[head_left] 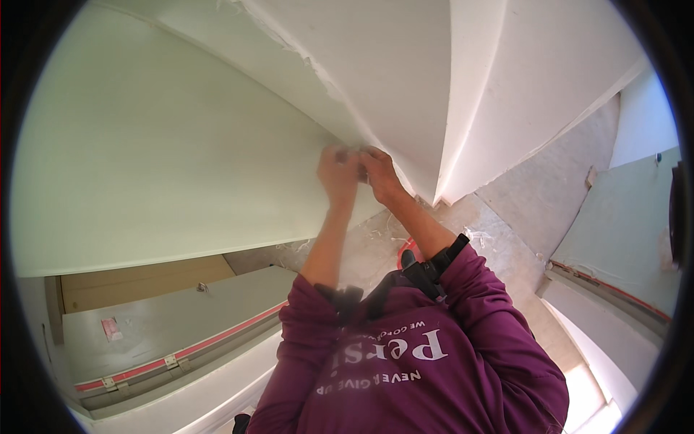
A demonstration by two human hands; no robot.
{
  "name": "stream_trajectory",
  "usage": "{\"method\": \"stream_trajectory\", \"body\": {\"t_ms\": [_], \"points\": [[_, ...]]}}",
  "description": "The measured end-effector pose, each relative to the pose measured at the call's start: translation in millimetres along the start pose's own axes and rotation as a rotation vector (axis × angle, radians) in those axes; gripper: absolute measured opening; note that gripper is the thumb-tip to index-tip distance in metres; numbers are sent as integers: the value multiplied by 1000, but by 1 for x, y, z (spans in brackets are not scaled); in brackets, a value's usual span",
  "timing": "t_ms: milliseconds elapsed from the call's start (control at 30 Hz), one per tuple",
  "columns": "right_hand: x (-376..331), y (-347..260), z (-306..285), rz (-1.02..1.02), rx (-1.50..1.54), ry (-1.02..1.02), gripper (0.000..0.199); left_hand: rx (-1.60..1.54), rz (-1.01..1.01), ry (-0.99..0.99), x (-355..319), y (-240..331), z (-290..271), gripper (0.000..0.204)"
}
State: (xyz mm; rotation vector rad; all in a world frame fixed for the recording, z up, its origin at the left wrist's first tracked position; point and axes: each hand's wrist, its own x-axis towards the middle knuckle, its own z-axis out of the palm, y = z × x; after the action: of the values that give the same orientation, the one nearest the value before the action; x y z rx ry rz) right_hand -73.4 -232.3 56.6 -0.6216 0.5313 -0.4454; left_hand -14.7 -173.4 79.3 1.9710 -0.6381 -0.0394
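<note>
Apparently the person's L hand (337, 172) and R hand (379, 175) met nr upper centre, fingers curled, grip unclear, by the edge of a pale green panel (159, 159) across upper L, prob. stiff, smooth, heavy-ish, best held edgewise.

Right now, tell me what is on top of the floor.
White scraps lie scattered on the floor. A red thing shows beside the right forearm, partly covered by the person, so its kind is unclear. Whatever lies behind the pale green panel cannot be seen.
</note>
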Motion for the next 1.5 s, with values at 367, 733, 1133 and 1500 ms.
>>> {"method": "stream_trajectory", "body": {"t_ms": [367, 733, 1133, 1500], "points": [[-6, -11, 2, 31, -68, 8, 10, -239, 49, 59, -17, -20, -27, 4], [-2, -7, -3, 17, -106, 2, 10, 304, 211, -97, 14, 6, -12, 15], [-1, -4, -6, 5, -83, 9, 9, 339, 498, -46, 14, -2, -9, 6], [-3, -10, -2, 10, -166, 29, 11, 456, 731, -29, 26, 6, -20, 7]]}}
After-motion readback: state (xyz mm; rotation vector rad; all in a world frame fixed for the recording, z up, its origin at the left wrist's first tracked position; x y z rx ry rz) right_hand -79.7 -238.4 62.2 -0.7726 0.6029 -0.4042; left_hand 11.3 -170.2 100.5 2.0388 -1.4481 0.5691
